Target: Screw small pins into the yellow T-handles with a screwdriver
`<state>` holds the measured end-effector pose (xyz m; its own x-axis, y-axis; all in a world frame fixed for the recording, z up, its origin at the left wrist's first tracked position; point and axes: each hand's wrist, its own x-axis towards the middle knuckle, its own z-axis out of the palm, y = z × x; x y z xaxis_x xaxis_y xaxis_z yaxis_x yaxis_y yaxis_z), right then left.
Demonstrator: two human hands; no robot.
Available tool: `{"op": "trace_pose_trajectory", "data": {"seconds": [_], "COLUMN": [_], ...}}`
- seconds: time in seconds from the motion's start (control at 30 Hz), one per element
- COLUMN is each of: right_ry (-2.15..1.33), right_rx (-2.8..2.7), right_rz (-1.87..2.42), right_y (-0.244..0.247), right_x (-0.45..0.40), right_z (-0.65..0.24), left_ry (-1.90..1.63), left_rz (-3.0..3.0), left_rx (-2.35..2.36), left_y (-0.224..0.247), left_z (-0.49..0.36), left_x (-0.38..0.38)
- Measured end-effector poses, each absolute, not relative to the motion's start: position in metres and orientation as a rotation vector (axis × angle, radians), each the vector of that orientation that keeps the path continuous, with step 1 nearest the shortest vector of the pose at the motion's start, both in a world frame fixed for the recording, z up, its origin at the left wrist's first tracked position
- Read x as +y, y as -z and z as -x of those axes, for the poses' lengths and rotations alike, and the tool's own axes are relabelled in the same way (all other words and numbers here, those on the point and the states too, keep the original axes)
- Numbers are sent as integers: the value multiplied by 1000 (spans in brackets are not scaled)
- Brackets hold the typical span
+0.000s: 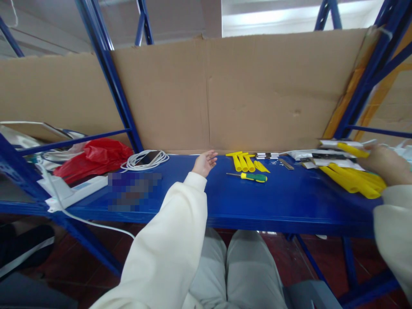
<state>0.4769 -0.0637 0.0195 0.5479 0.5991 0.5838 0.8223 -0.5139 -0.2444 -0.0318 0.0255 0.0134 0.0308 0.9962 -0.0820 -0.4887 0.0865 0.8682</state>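
My left hand (206,163) hovers over the blue shelf, palm up with loosely spread fingers and nothing in it. To its right lie several yellow plastic tube-like handles with crosspieces (243,163) and a small yellow plastic piece (261,166). A green and yellow screwdriver (247,177) rests in front of them. My right hand (384,165) is at the far right, somewhat blurred, its fingertips closed at the end of a yellow plastic piece (353,150). Beneath that hand are more yellow handles (357,181) and a stack of black and white packs (334,156).
Small screws (277,162), a flat metal strip (286,164) and black-and-white strips (267,156) lie on the blue shelf (251,206). Leftward are a coiled white cable (144,160), red bag (99,159) and white power strip (83,191). A cardboard panel (257,94) stands behind.
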Motion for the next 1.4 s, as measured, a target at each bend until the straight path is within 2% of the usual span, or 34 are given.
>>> {"op": "trace_pose_trajectory", "data": {"seconds": [0.1, 0.2, 0.33, 0.47, 0.77, 1.1, 1.4], "right_ry": [485, 440, 365, 396, 444, 371, 288], "right_rx": [-1000, -1182, -1527, -1794, -1859, -1821, -1813], "right_rz": [2267, 2100, 1812, 1538, 1369, 1299, 1371], "right_y": [-59, -78, -66, -40, -3, 14, 19], "right_x": [-67, -61, -40, -16, 2, 9, 11], "right_z": [-392, -305, -212, -164, -161, -169, -172], "left_ry": [-1364, -1439, -1664, -1786, -1823, -1892, -1726], "left_rz": [-890, -1043, -1144, -1105, -1167, -1274, -1116], "left_rx": [860, 781, 689, 607, 582, 709, 647], "left_y": [-17, -19, -17, -10, 6, 19, 9], "left_z": [20, 2, -17, -21, -21, -23, -25], "left_x": [24, 23, 26, 36, 47, 49, 43]}}
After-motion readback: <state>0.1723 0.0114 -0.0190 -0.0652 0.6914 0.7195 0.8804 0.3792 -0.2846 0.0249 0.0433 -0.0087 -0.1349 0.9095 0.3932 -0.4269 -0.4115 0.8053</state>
